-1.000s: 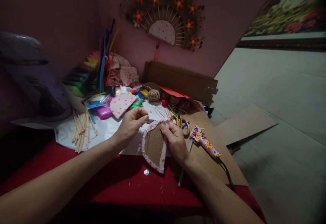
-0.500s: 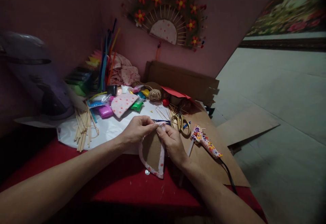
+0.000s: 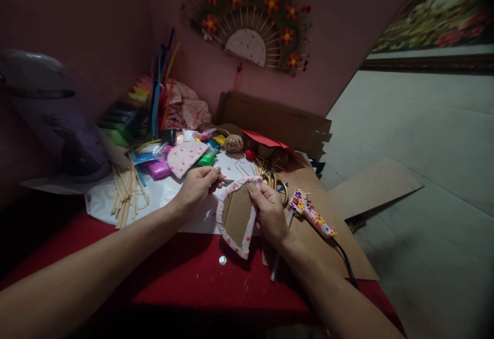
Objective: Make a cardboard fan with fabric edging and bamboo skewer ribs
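Observation:
My right hand [image 3: 271, 210] pinches the upper right edge of a cardboard half-circle [image 3: 237, 213], thumb on the near face. Pink fabric with red dots is folded over its rim, and bare brown cardboard shows in the middle. To the left, my left hand [image 3: 198, 187] is closed, thumb against fingers, apart from the piece; what it holds, if anything, is too small to make out. Gold-handled scissors [image 3: 283, 191] lie just behind my right hand. A flower-patterned glue gun [image 3: 314, 214] rests on the right.
Wooden sticks [image 3: 125, 195] lie at left on white sheeting. Behind are a dotted fabric half-circle [image 3: 186, 158], coloured packets [image 3: 158, 169] and a twine ball [image 3: 233, 143]. Brown board [image 3: 332, 246] covers the table's right side. A decorated fan [image 3: 247, 25] hangs on the wall.
My left hand has come off the half-circle's top edge and moved left. The piece has risen slightly and turned, showing more of its cardboard face, still in my right hand.

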`<state>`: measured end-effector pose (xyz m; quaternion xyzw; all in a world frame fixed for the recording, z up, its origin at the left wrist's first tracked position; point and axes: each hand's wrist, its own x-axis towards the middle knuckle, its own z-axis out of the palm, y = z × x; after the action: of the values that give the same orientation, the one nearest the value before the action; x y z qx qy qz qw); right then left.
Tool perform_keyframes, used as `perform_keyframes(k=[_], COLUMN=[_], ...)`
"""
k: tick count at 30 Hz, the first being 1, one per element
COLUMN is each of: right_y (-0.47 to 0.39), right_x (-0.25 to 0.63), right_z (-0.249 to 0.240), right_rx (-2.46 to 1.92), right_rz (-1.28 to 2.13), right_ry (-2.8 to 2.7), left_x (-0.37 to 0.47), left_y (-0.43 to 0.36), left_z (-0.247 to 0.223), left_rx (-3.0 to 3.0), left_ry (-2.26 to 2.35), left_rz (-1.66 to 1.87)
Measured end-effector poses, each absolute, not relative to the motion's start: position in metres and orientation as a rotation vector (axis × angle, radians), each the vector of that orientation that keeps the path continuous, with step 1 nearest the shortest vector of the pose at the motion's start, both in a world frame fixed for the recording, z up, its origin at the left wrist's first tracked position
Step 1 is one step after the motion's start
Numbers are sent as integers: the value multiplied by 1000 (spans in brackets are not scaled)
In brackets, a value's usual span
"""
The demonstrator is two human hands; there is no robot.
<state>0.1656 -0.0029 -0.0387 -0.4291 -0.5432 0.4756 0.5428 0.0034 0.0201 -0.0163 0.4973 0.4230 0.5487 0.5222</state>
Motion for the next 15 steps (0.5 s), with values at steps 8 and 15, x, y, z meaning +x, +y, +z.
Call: perform_keyframes(k=[8,15], right_y=[-1,-5], right_x=[167,170], right_z=[-35,-30], right_rx=[-950,-1022], right_rz=[1116,1023], right_ry=[-1187,-1237], left_x=[7,9], left_y=[13,8], left_z=[-16,-15], left_rx=[1262,1387], left_ry=[950,900], left_rz=[1122,1002])
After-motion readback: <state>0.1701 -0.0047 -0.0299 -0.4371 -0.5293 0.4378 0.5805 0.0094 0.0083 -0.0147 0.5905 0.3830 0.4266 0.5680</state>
